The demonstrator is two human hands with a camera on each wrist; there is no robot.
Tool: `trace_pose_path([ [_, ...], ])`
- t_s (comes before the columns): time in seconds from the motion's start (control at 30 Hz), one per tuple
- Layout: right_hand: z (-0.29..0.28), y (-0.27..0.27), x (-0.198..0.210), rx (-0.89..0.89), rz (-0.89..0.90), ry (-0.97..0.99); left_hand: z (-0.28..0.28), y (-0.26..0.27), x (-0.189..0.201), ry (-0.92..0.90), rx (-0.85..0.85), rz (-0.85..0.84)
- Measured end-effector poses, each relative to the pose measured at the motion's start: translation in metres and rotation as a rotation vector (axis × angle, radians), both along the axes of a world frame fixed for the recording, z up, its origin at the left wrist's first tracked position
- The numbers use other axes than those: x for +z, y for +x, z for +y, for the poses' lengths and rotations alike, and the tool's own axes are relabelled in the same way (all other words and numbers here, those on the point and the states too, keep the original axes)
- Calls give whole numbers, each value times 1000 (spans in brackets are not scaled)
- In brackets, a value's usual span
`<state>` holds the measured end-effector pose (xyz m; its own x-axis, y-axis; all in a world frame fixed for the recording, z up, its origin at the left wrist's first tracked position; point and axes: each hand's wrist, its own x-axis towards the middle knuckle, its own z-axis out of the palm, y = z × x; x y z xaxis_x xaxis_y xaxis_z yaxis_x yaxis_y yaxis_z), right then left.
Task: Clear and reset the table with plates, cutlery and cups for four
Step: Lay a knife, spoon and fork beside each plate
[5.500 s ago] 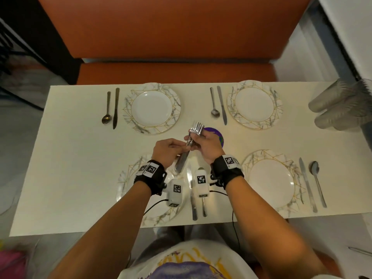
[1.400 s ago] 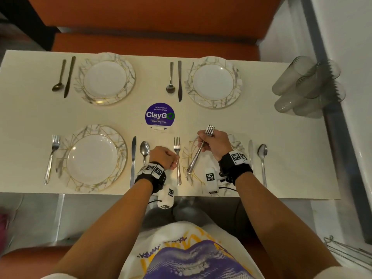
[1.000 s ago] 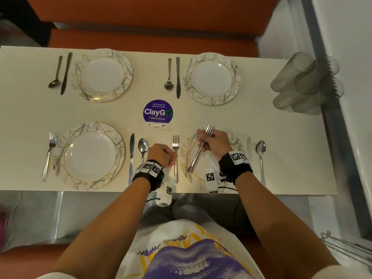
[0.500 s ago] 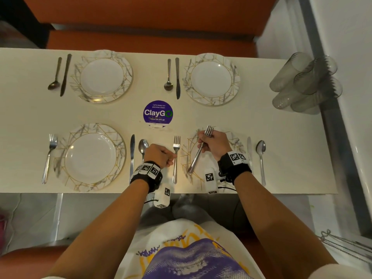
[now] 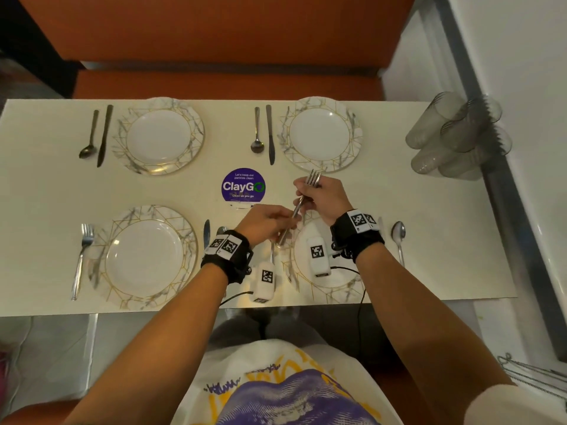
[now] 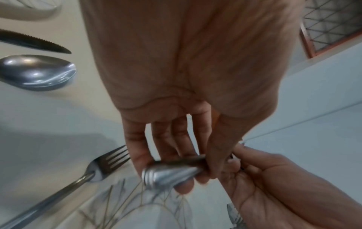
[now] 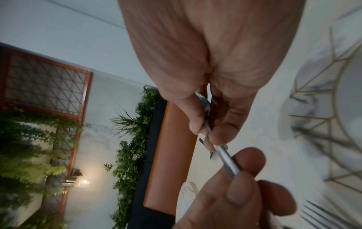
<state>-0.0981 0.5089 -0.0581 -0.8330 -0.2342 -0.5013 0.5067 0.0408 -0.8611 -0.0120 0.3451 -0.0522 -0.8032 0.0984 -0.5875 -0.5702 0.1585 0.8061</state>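
Note:
My right hand (image 5: pixel 310 194) (image 7: pixel 209 133) grips what looks like two stacked forks (image 5: pixel 302 204) by the neck, tines pointing away, above the near right plate (image 5: pixel 334 286). My left hand (image 5: pixel 283 228) (image 6: pixel 195 175) pinches their handle end (image 6: pixel 170 172) between thumb and fingers. One fork (image 5: pixel 272 253) (image 6: pixel 94 168) lies on the table left of that plate, partly hidden by my left wrist. Another fork (image 5: pixel 81 256) lies left of the near left plate (image 5: pixel 147 256). The two far plates (image 5: pixel 159 134) (image 5: pixel 320 133) each have a spoon and knife to their left and no fork.
Several clear cups (image 5: pixel 454 136) lie stacked at the table's far right edge by the wall. A purple ClayGo sticker (image 5: pixel 243 187) marks the middle. A knife (image 5: pixel 207 237) and spoon (image 6: pixel 37 72) lie between the near plates, and another spoon (image 5: pixel 399 240) lies right of the near right plate. An orange bench (image 5: pixel 227 84) runs behind.
My left hand has left the fork lying beside the near right plate and moved up right to pinch the handles of the forks my right hand holds. The right hand rose slightly.

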Motion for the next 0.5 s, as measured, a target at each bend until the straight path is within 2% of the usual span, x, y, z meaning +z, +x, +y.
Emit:
trace_pose_path([
  [0.13, -5, -10, 9, -30, -7, -32, -28, -11, 9, -49, 74, 80],
  [0.37, -24, -1, 11, -28, 69, 82, -87, -36, 31, -92, 142, 65],
  [0.5, -44, 11, 15, 38, 91, 134, -116, -47, 39, 7, 260, 31],
])
